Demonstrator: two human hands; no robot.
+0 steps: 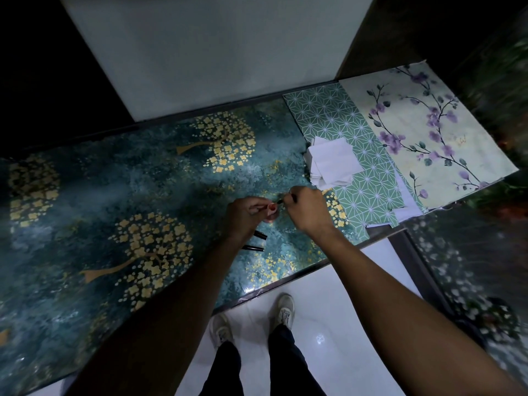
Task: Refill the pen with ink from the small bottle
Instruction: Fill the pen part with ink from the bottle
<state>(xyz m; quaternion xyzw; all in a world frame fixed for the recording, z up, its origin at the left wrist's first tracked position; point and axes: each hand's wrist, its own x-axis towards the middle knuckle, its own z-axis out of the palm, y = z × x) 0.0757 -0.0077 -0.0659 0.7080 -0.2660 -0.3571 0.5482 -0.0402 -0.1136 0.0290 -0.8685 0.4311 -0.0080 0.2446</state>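
Observation:
My left hand (pixel 247 214) grips a small ink bottle (pixel 271 212) with a red mouth, standing on the table. My right hand (pixel 307 208) pinches a thin dark pen part (pixel 281 200), its tip pointing left at the bottle's opening. Whether the tip touches the bottle I cannot tell. Two black pen pieces (pixel 257 241) lie on the table just below my left wrist, partly hidden by my arm.
The table (pixel 143 181) has a dark teal cover with gold trees. A pile of white paper squares (pixel 331 162) sits right of my hands on a green patterned sheet (pixel 363 195). A floral sheet (pixel 423 132) lies further right. The table edge runs near my feet.

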